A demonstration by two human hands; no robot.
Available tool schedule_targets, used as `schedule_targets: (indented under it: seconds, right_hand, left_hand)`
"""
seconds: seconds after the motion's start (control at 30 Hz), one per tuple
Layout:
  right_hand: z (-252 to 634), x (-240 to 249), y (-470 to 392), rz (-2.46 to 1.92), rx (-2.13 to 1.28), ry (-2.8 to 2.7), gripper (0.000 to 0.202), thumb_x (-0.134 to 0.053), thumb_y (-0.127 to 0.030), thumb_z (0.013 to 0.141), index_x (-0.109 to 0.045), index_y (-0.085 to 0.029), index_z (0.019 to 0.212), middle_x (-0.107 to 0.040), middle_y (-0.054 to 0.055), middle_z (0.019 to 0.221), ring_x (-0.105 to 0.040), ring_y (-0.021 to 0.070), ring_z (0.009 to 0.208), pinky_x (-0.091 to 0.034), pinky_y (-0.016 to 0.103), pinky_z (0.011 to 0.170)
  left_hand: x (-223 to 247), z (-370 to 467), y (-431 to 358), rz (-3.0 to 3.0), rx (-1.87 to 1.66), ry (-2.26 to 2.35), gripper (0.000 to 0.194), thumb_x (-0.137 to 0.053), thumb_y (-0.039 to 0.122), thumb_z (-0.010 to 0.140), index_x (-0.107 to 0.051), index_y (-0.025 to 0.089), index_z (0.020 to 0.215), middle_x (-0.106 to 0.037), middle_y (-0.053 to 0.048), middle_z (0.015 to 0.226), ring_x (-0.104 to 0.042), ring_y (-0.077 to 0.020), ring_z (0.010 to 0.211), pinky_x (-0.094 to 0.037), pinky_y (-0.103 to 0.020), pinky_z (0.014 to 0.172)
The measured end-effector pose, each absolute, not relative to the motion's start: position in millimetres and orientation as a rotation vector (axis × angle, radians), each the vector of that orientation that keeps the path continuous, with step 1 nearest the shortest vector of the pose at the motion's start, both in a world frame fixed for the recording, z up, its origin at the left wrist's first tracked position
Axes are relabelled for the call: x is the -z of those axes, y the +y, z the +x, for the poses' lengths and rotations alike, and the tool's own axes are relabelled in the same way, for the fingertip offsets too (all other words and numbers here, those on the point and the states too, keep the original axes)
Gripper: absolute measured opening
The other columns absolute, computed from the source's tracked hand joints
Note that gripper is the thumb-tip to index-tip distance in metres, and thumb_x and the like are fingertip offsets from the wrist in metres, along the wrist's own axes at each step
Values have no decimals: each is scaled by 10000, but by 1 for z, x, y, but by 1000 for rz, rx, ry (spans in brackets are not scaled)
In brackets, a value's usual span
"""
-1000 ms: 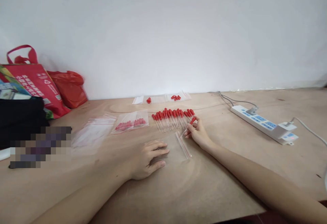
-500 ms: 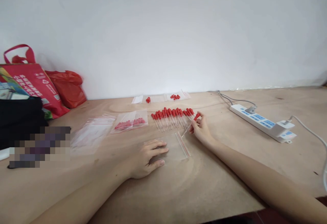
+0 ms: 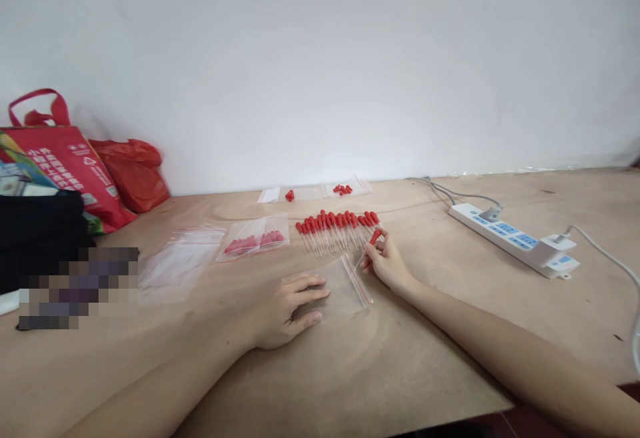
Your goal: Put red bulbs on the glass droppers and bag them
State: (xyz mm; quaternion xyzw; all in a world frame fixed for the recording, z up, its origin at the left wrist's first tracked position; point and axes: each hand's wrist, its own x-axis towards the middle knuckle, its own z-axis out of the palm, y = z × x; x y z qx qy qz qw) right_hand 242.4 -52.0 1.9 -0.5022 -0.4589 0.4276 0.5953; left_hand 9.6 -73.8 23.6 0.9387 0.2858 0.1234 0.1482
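One bag (image 3: 273,225) is loaded, droppers (image 3: 334,223) lie unbagged, right hand (image 3: 391,267) pinches a single dropper (image 3: 375,237), open left hand (image 3: 286,309) rests on clear bag (image 3: 344,290)

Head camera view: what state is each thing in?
Left grip: spread flat, resting on the clear zip bag
Right grip: pinching the held dropper
Held dropper: tilted, red end up
Clear zip bag: lying flat; sealed or unsealed is unclear
Dropper row: lying side by side
Bag of red-ended pieces: lying flat
Spare bags: piled, lying flat
Power strip: plug and adapter inserted
Red shopping bag: standing
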Motion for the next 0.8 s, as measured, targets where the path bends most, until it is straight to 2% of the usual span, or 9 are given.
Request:
schedule_targets:
  seconds: [0.23,0.4,0.47,0.53,0.63,0.7,0.8]
  right_hand:
    - [238,-1,-58,-1098,-989,-1118,479,-486,-354,718,-245,-215,1108,-433,-97,590,-500,88,413,-423,209,381]
    - [244,-1,-56,-1110,-885,-1187,504,-489,-353,728,-238,-205,1139,-439,-90,596,-494,87,411,-413,208,380]
    - [246,-1,-55,-1127,-869,-1178,499,-486,-350,728,-241,-200,1136,-441,-89,597,-491,87,409,-415,211,379]
    - [247,-1,-54,-1136,-874,-1156,488,-484,-349,727,-242,-199,1124,-440,-91,594,-486,86,402,-418,213,378]
    - [246,-1,-54,-1129,-887,-1148,474,-488,-342,725,-243,-205,1107,-440,-96,587,-482,84,393,-423,215,379]
    - [246,-1,-55,-1124,-897,-1147,470,-491,-335,725,-241,-210,1103,-436,-100,579,-479,84,385,-427,218,379]
    - [244,-1,-55,-1124,-919,-1133,469,-495,-328,724,-239,-217,1101,-432,-103,574,-480,86,378,-430,222,375]
  left_hand:
    - [-29,10,-77,2638,-360,836,361,-473,342,820,-499,272,1174,-466,-39,1254,-403,-223,1163,-324,-407,976]
    - [-42,26,-73,2546,-337,903,330,-481,382,806,-551,227,1089,-526,-63,1146,-493,-212,1051,-380,-380,914]
    - [-43,40,-70,2503,-409,990,465,-514,423,770,-472,201,1177,-485,-93,1191,-462,-230,1090,-364,-390,929]
    - [-41,56,-69,2455,-457,1091,782,-600,509,661,-291,192,1305,-358,-125,1314,-342,-278,1197,-313,-434,965]
    - [-34,77,-70,2415,-461,1173,1155,-663,624,472,-85,169,1364,-196,-168,1392,-209,-337,1256,-248,-496,984]
    - [-29,86,-71,2422,-488,1198,1253,-679,636,412,-29,150,1366,-166,-189,1396,-175,-358,1262,-203,-522,991]
    - [-21,92,-73,2437,-542,1220,1231,-699,593,423,-37,154,1363,-220,-187,1377,-187,-364,1255,-140,-544,1000]
